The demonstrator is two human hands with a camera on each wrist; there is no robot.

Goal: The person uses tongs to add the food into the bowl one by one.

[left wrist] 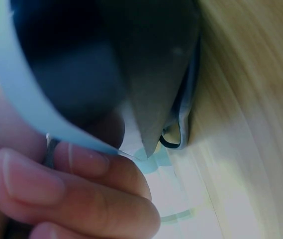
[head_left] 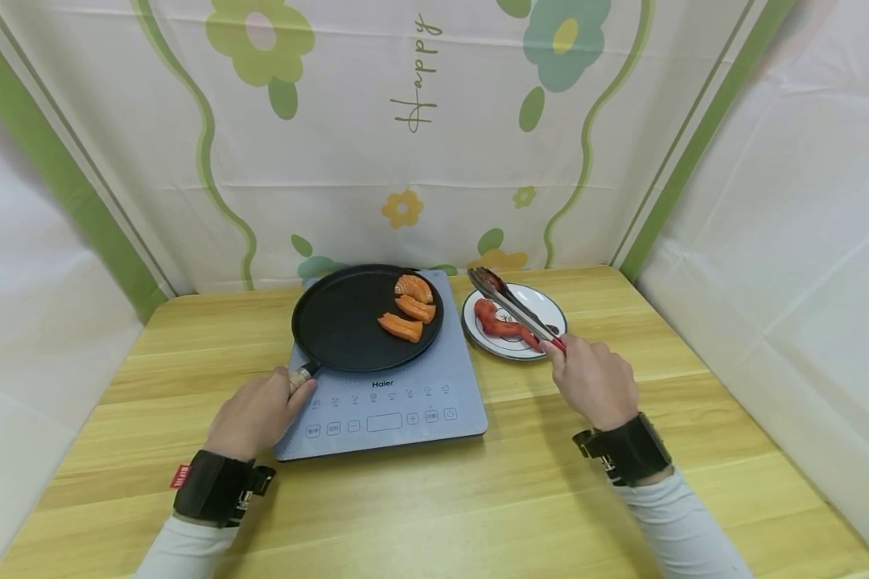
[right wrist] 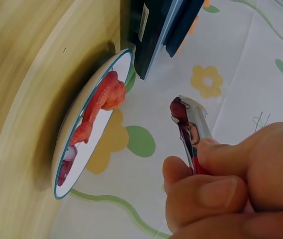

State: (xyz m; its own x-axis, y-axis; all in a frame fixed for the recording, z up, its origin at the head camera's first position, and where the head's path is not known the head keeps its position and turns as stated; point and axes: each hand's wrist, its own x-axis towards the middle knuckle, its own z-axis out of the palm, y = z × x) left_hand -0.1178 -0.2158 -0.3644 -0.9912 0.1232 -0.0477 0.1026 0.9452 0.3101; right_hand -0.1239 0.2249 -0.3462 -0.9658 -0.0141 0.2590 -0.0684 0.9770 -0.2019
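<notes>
The tongs (head_left: 510, 305) slant over the plate (head_left: 546, 304), their long axis running from its near right edge to its far left, tips towards the pan (head_left: 343, 322). They're shiny silver metal, red by the grip, the arms slightly parted, held in the air above a red piece of food (head_left: 503, 329) on the plate. The right hand (head_left: 597, 382), near the plate's right edge, grips their rear end; the tips reach out ahead of it. Well left of the plate, the left hand (head_left: 261, 414) clasps the pan's handle (head_left: 300, 376).
</notes>
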